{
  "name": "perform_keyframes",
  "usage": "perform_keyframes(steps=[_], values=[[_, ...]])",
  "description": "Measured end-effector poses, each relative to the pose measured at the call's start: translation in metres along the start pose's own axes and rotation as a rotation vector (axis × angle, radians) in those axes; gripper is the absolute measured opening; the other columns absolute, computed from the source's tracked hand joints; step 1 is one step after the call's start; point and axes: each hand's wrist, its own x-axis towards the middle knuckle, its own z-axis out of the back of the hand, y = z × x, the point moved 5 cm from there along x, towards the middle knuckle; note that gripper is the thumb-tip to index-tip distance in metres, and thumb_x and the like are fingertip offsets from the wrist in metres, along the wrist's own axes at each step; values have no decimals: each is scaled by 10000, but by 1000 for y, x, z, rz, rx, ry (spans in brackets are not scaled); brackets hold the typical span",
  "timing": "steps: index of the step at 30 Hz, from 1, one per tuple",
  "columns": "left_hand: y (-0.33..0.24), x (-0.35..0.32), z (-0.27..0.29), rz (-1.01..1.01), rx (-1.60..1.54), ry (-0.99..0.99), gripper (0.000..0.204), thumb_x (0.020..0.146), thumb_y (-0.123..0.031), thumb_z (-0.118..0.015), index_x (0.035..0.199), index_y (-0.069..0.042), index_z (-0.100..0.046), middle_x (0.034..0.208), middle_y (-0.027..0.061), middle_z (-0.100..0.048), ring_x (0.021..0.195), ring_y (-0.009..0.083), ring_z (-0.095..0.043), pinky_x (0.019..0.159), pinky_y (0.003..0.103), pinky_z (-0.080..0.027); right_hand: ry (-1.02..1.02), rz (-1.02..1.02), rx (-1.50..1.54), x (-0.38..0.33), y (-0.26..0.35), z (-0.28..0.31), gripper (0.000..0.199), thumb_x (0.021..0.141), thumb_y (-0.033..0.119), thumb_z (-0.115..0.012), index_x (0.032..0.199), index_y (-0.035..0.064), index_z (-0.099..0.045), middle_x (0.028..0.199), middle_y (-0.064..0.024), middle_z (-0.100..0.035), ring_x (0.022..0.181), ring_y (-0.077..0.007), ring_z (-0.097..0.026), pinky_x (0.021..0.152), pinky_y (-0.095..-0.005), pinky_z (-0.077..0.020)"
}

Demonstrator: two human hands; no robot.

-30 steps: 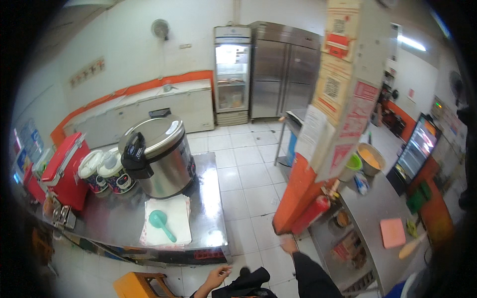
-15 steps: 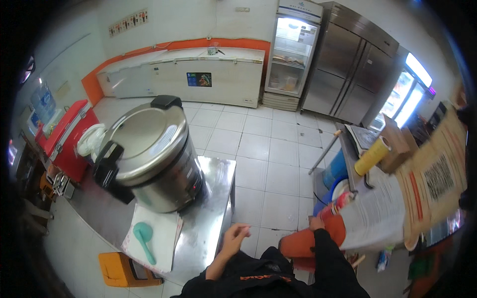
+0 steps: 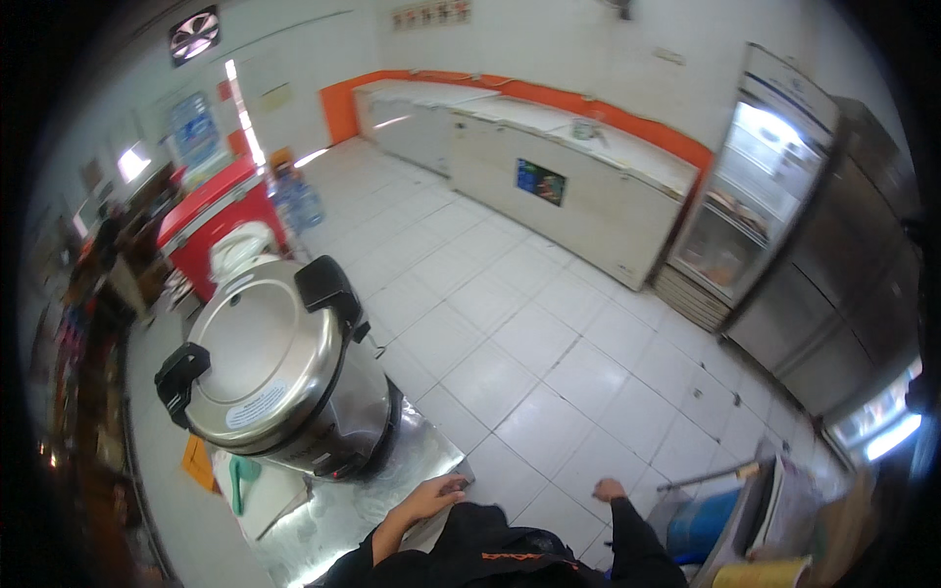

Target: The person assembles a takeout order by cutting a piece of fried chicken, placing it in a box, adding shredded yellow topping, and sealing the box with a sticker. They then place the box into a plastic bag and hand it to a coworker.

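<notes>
My left hand (image 3: 426, 498) is beside the corner of a steel table (image 3: 417, 456), its fingers stretched out and nothing seen in them; whether it touches the edge I cannot tell. Out to the right, above the tiled floor, hangs my right hand (image 3: 609, 489), small and blurred, its fingers hard to make out. On the table stands a large steel rice cooker (image 3: 294, 372) with a closed lid and black handles. A green rice scoop (image 3: 240, 478) lies on a white board (image 3: 270, 500) next to the cooker.
A red cooler box (image 3: 221, 211) with a white cloth on it stands behind the cooker. Chest freezers (image 3: 578, 196) line the far wall, with a glass-door fridge (image 3: 745, 206) and a steel cabinet (image 3: 833, 284) to the right. A cluttered shelf with a blue bin (image 3: 703, 519) is at lower right.
My view has swung to the right-hand scene's left, bringing the cooler and far corner further in. My right hand has come away from the red packet and orange surface near the shelf.
</notes>
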Motion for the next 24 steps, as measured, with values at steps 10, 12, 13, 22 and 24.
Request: perform_keyframes(steps=[10, 12, 13, 22, 24], values=[[3, 164, 34, 276, -283, -511, 331, 929, -351, -686, 1137, -94, -687, 655, 29, -653, 643, 111, -635, 604, 278, -487, -132, 841, 680, 260, 271, 355, 419, 768, 221, -789, 1141, 83, -660, 789, -112, -711, 732, -219, -687, 715, -354, -544], [-23, 243, 50, 244, -211, -414, 349, 928, -371, -677, 1161, -112, -670, 700, 63, -672, 661, 158, -652, 630, 309, -506, -146, 794, 293, 308, 234, 360, 429, 763, 227, -773, 1170, 142, -668, 878, -127, -709, 800, -279, -685, 767, -371, -547], [-43, 286, 67, 181, -195, -363, 367, 928, -382, -669, 1185, -120, -656, 740, 88, -686, 691, 193, -666, 662, 331, -520, -67, 743, 115, 337, 201, 359, 495, 749, 303, -789, 1203, 146, -668, 983, -161, -704, 913, -301, -678, 847, -394, -537], [-233, 631, 256, -334, -62, -131, 472, 934, -345, -644, 1317, -87, -549, 1022, 103, -691, 939, 221, -653, 813, 364, -520, 25, -19, 309, 486, -109, 422, 475, 812, 523, -664, 1033, 108, -729, 993, -98, -732, 979, -278, -680, 856, -418, -530], [-221, 707, 292, -355, -157, -153, 486, 922, -333, -663, 1327, -90, -549, 1030, 84, -690, 920, 189, -640, 796, 357, -522, 63, -40, 323, 521, -103, 458, 469, 814, 531, -653, 1011, 112, -731, 987, -97, -730, 981, -283, -676, 855, -428, -527]])
